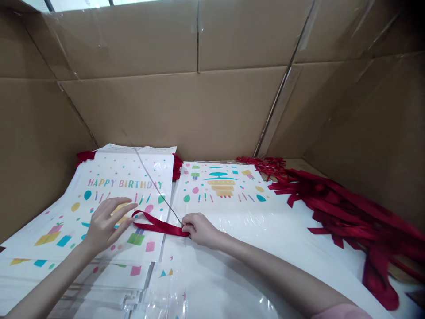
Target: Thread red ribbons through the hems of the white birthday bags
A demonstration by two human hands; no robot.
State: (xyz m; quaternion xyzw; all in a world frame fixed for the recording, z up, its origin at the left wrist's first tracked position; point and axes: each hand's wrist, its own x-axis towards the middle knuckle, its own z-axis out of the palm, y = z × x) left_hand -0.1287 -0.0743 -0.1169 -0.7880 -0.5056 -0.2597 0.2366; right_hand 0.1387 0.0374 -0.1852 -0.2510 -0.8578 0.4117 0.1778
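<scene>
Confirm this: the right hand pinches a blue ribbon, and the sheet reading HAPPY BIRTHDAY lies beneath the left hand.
Wrong colour: the head view shows the ribbon is red, not blue. The right hand does pinch it, and the HAPPY BIRTHDAY sheet lies beneath the left hand.

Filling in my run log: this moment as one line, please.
left hand: open by red ribbon loop | right hand: pinching that loop | HAPPY BIRTHDAY sheets: stacked left | other ribbons: heaped right

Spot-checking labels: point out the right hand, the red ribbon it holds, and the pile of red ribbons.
Right hand (200, 230): head view, back of the hand.
Held red ribbon (166, 227): head view, band beside the fingers.
Pile of red ribbons (335, 206): head view, middle.
</scene>
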